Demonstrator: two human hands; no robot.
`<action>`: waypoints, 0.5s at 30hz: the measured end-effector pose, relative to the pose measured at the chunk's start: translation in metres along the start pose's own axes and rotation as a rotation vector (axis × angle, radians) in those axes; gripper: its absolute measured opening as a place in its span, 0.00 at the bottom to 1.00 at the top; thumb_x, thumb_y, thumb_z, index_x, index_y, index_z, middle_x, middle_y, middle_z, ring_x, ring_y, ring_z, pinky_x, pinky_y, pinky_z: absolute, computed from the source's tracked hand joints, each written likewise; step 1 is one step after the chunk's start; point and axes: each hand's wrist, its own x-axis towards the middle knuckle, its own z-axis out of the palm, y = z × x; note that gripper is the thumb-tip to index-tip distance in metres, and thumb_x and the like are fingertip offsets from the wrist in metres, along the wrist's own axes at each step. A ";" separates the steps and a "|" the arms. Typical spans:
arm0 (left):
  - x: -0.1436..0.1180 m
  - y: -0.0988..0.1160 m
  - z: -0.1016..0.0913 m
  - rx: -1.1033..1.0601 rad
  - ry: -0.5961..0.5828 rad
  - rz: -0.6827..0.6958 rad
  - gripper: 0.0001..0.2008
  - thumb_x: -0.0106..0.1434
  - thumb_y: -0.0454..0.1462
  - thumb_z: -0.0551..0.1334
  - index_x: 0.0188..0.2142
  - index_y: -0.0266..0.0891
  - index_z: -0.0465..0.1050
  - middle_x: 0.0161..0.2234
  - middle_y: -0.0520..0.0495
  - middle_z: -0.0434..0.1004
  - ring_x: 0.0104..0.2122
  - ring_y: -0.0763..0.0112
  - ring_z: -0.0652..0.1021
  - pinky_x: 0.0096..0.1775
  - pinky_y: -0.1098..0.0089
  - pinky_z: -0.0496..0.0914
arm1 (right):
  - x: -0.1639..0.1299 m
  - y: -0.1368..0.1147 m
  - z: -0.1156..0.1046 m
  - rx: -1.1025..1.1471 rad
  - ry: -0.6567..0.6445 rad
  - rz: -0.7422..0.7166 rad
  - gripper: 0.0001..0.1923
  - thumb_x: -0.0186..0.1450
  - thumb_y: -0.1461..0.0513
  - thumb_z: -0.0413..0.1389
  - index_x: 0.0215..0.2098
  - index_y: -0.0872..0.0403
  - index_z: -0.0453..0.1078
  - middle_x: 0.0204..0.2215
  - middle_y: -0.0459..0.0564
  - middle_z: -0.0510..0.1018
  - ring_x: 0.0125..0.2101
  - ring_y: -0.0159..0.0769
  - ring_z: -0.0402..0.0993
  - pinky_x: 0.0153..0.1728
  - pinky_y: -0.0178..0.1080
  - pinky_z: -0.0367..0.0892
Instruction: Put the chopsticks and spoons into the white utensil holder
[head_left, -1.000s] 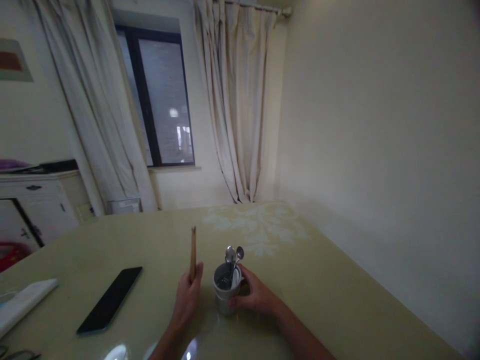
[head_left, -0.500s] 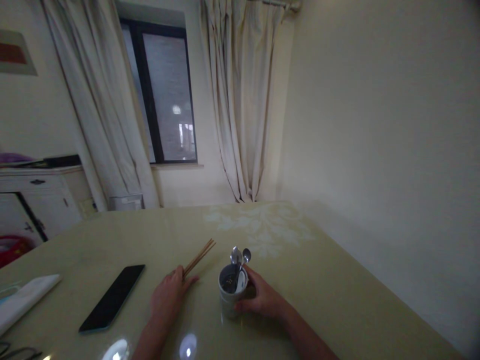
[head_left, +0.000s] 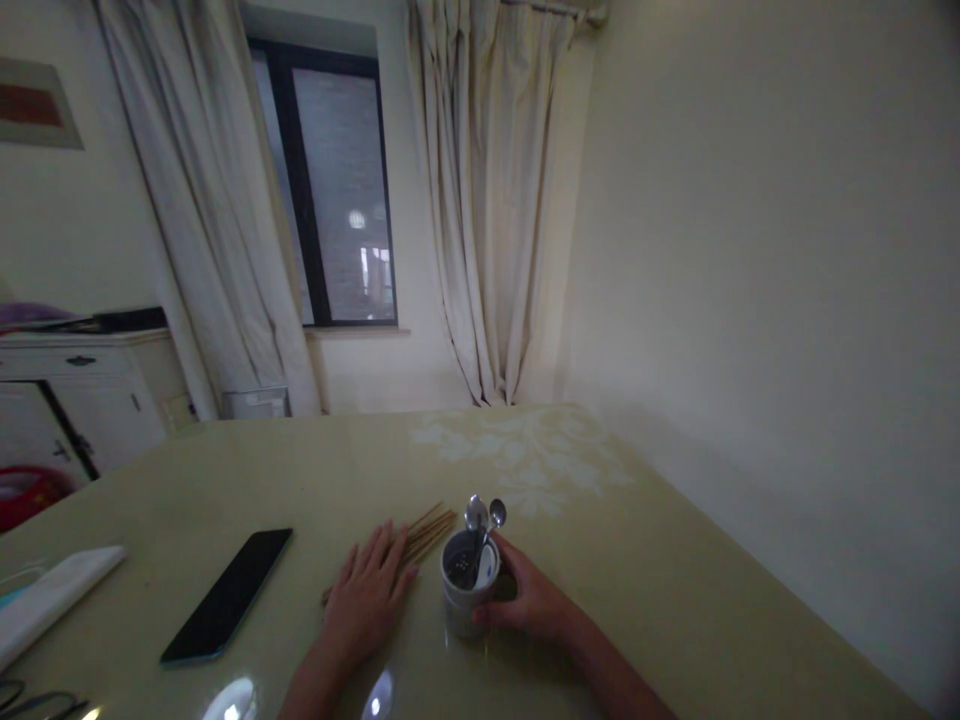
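A bundle of wooden chopsticks (head_left: 427, 535) lies fanned out on the table, partly covered by my left hand (head_left: 367, 590). That hand rests flat over them with its fingers stretched out, not wrapped round them. My right hand (head_left: 525, 590) grips the right side of a grey-white utensil cup (head_left: 466, 610), which stands upright on the table. Inside the cup, metal spoons (head_left: 486, 512) lean with their bowls above the rim. The lower part of the cup's inside is dark, with a few small bright spots.
On the glossy table (head_left: 637, 600), a black phone (head_left: 229, 595) lies left of my left hand. A white flat packet (head_left: 64, 600) and a dark cable (head_left: 37, 700) are at the far left. The wall (head_left: 780, 350) borders the table's right side.
My left hand has opened from its grip on the chopsticks and now lies flat over them, slightly further right. More chopsticks show, spread on the table. My right hand still holds the cup.
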 end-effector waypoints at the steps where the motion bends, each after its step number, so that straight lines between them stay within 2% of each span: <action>1: 0.002 -0.002 0.000 0.000 0.006 -0.015 0.36 0.74 0.53 0.46 0.75 0.40 0.54 0.77 0.42 0.49 0.75 0.52 0.54 0.73 0.44 0.47 | 0.000 0.001 0.000 -0.003 0.005 0.001 0.57 0.47 0.50 0.80 0.69 0.51 0.65 0.61 0.62 0.77 0.58 0.59 0.75 0.62 0.58 0.66; 5: 0.008 -0.010 -0.001 0.007 0.025 -0.098 0.37 0.73 0.54 0.46 0.74 0.36 0.57 0.75 0.38 0.53 0.75 0.52 0.56 0.74 0.43 0.44 | -0.001 0.003 -0.001 -0.010 0.002 0.005 0.57 0.47 0.50 0.80 0.70 0.51 0.64 0.60 0.61 0.78 0.58 0.58 0.75 0.62 0.57 0.66; 10: 0.005 -0.012 -0.005 -0.026 -0.050 -0.026 0.36 0.74 0.55 0.47 0.74 0.44 0.57 0.76 0.45 0.50 0.76 0.51 0.53 0.73 0.40 0.43 | 0.000 0.005 -0.002 0.009 -0.015 0.021 0.59 0.47 0.50 0.80 0.71 0.51 0.62 0.61 0.62 0.77 0.58 0.58 0.76 0.61 0.56 0.67; 13: 0.004 -0.012 -0.006 -0.007 -0.034 -0.054 0.39 0.73 0.57 0.48 0.75 0.39 0.53 0.76 0.41 0.49 0.76 0.50 0.53 0.73 0.39 0.42 | 0.001 0.007 -0.002 0.010 -0.029 -0.009 0.56 0.48 0.50 0.79 0.70 0.51 0.64 0.62 0.62 0.76 0.59 0.57 0.75 0.62 0.56 0.66; 15: 0.005 -0.013 -0.006 -0.001 -0.002 -0.060 0.40 0.72 0.57 0.49 0.75 0.37 0.53 0.76 0.40 0.51 0.75 0.49 0.54 0.73 0.40 0.42 | 0.001 0.006 -0.003 0.004 -0.031 -0.016 0.55 0.48 0.50 0.79 0.69 0.52 0.64 0.62 0.61 0.76 0.59 0.56 0.75 0.62 0.56 0.65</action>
